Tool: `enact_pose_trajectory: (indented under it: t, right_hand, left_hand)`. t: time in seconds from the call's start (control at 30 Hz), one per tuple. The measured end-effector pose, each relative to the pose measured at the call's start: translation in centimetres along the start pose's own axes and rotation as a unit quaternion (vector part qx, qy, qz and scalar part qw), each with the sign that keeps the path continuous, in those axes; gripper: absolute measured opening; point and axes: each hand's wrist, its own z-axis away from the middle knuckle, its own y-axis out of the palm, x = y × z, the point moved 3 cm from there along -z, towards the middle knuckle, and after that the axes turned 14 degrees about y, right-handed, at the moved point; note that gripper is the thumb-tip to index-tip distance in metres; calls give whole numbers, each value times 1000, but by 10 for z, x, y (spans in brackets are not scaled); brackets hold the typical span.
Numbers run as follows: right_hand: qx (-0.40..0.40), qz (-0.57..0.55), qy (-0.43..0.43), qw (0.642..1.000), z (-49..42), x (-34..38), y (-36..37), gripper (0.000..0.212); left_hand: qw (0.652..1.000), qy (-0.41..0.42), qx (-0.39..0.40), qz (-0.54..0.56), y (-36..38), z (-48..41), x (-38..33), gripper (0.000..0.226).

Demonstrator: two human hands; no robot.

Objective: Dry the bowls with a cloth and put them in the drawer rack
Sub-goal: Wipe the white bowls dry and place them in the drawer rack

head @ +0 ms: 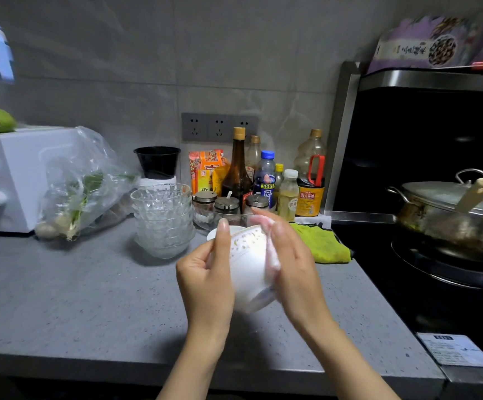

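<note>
Now wiping the white bowl (247, 261)

Over the grey counter (90, 298), near the stack of glass bowls (162, 220), I hold the white bowl tipped sideways so its wall meets the wipe. My left hand (205, 281) grips it, thumb up its side. My right hand (289, 261), fingers straight, presses the pale cloth (273, 255) against it.

Left hand (205, 272) curled gripping, right hand (290, 255) flat.
</note>
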Motion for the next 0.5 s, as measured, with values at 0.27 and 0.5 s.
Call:
enact_pose_trajectory:
  t: [0.27, 0.5]
  right_hand:
    - [9, -143, 228, 963, -7, -14, -9, 44]
    - [12, 51, 111, 992, -16, 2, -23, 79]
  left_hand:
    - [981, -125, -32, 145, -8, 0, 18, 33]
    - [987, -33, 156, 9, -10, -13, 12, 48]
